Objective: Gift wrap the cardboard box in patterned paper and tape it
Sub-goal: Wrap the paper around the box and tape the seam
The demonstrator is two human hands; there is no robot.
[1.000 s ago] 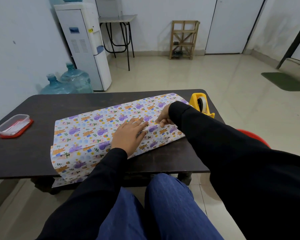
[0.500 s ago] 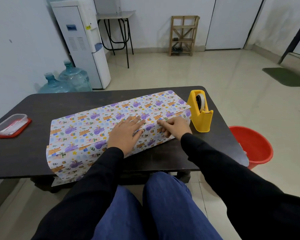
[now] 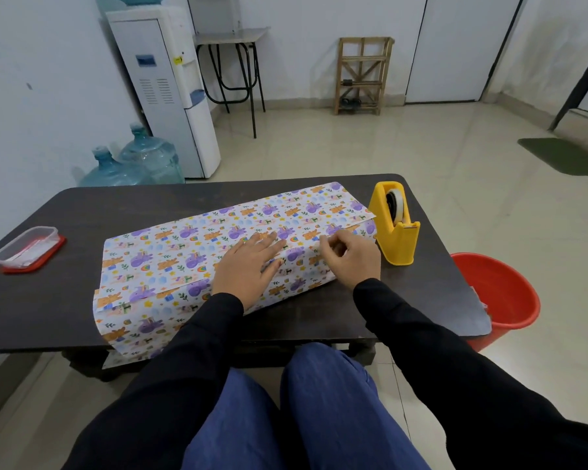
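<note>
On the table [image 3: 82,215] the patterned paper [image 3: 184,245] covers the cardboard box, hidden inside; this long parcel lies just in front of me, its axis running from near-left to far-right. My left hand [image 3: 248,266] presses flat on the seam, the right hand [image 3: 350,259] close beside it pinches the paper edge, and the tape dispenser [image 3: 396,232] stands nearer to the right hand.

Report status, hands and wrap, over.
Left hand flat on paper. Right hand curled at seam, grip unclear. Paper ends unfolded. Dispenser beside, nothing blocking.
</note>
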